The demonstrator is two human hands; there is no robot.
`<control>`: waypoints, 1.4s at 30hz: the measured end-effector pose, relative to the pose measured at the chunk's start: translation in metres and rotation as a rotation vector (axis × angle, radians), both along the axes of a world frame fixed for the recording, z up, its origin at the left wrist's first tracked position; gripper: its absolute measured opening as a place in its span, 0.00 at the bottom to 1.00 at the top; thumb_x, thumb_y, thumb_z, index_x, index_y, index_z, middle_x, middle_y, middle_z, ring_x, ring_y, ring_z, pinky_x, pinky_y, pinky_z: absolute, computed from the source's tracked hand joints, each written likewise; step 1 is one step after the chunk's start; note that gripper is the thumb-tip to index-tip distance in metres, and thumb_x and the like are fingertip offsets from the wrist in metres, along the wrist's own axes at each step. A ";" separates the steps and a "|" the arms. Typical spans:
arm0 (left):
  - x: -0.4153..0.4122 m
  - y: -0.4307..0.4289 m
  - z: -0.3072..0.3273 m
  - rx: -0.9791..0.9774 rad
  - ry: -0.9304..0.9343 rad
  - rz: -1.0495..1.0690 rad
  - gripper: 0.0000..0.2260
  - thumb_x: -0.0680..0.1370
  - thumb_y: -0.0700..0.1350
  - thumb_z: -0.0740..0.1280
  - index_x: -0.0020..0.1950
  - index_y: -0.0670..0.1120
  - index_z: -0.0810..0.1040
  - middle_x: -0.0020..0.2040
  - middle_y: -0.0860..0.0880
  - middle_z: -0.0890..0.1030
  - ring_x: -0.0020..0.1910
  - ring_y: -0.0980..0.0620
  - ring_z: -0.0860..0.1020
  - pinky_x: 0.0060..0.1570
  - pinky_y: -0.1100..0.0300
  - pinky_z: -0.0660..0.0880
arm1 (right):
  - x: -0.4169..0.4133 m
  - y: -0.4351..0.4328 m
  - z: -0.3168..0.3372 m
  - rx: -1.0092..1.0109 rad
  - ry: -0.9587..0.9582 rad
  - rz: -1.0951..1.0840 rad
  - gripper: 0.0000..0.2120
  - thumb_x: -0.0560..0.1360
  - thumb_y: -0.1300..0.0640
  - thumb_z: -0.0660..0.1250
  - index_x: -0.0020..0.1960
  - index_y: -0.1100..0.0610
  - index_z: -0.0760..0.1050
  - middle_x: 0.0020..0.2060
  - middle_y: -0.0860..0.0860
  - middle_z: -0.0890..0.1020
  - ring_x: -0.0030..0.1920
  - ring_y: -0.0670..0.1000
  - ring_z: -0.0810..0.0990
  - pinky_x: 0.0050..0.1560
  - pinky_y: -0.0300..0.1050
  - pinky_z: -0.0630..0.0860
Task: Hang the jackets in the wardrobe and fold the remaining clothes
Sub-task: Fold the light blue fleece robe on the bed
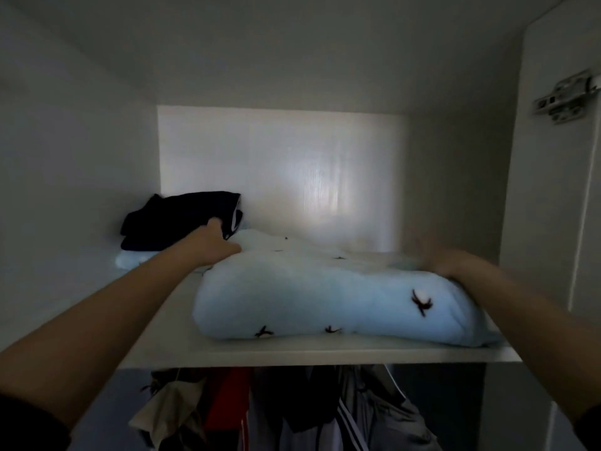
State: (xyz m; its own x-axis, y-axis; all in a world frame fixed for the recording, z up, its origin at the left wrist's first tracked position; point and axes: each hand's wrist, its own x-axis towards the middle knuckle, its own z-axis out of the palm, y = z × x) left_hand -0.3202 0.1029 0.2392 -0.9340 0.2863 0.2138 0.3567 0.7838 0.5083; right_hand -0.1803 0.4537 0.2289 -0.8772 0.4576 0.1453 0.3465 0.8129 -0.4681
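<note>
Folded pale-blue printed garment (325, 297) lies on the white wardrobe shelf (292, 353), between our hands. Left hand (219, 244) at its far corner, right hand (445, 260) blurred; we can't tell either grip. Soft, floppy: we'd support both ends.

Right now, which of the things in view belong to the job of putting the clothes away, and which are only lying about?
Belong to the job:
- light blue folded garment, on the shelf
- dark folded clothes, behind it on the left
- hanging clothes, below the shelf

Only there:
- door hinge
- back panel
</note>
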 end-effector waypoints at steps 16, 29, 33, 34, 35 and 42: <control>0.057 0.019 -0.038 -0.544 0.788 -0.454 0.44 0.65 0.71 0.60 0.75 0.57 0.48 0.73 0.54 0.62 0.67 0.52 0.66 0.64 0.52 0.67 | 0.042 -0.101 -0.034 0.634 -0.043 0.308 0.41 0.66 0.41 0.66 0.73 0.40 0.50 0.70 0.43 0.64 0.68 0.50 0.66 0.66 0.54 0.66; -0.103 0.086 -0.037 -0.616 0.519 -0.424 0.42 0.69 0.65 0.67 0.76 0.54 0.51 0.69 0.48 0.67 0.66 0.46 0.67 0.62 0.51 0.65 | -0.132 -0.068 -0.026 0.598 -0.429 0.076 0.48 0.68 0.40 0.68 0.75 0.39 0.38 0.77 0.56 0.49 0.75 0.64 0.48 0.67 0.73 0.47; -0.141 0.088 -0.039 -0.628 0.499 -0.378 0.42 0.70 0.64 0.67 0.77 0.53 0.50 0.71 0.47 0.64 0.68 0.46 0.65 0.65 0.49 0.65 | -0.179 -0.065 -0.027 0.543 -0.377 0.141 0.47 0.69 0.43 0.69 0.77 0.43 0.41 0.75 0.56 0.57 0.73 0.59 0.58 0.70 0.57 0.56; -0.149 0.088 -0.040 -0.632 0.494 -0.370 0.42 0.70 0.64 0.67 0.77 0.53 0.49 0.72 0.47 0.64 0.68 0.46 0.65 0.66 0.49 0.64 | -0.187 -0.066 -0.028 0.527 -0.372 0.140 0.47 0.69 0.43 0.69 0.77 0.43 0.40 0.75 0.56 0.56 0.73 0.60 0.57 0.70 0.57 0.56; -0.157 0.088 -0.040 -0.633 0.494 -0.362 0.42 0.71 0.64 0.67 0.77 0.53 0.49 0.72 0.47 0.63 0.69 0.46 0.64 0.66 0.48 0.64 | -0.195 -0.066 -0.029 0.520 -0.373 0.139 0.47 0.70 0.43 0.69 0.77 0.43 0.40 0.76 0.57 0.55 0.74 0.60 0.56 0.71 0.58 0.54; -0.193 0.097 -0.045 -0.601 0.501 -0.321 0.41 0.71 0.63 0.67 0.77 0.52 0.51 0.71 0.47 0.64 0.68 0.45 0.64 0.66 0.49 0.64 | -0.234 -0.057 -0.029 0.483 -0.324 0.162 0.45 0.72 0.44 0.69 0.77 0.43 0.42 0.76 0.56 0.51 0.75 0.61 0.52 0.73 0.61 0.54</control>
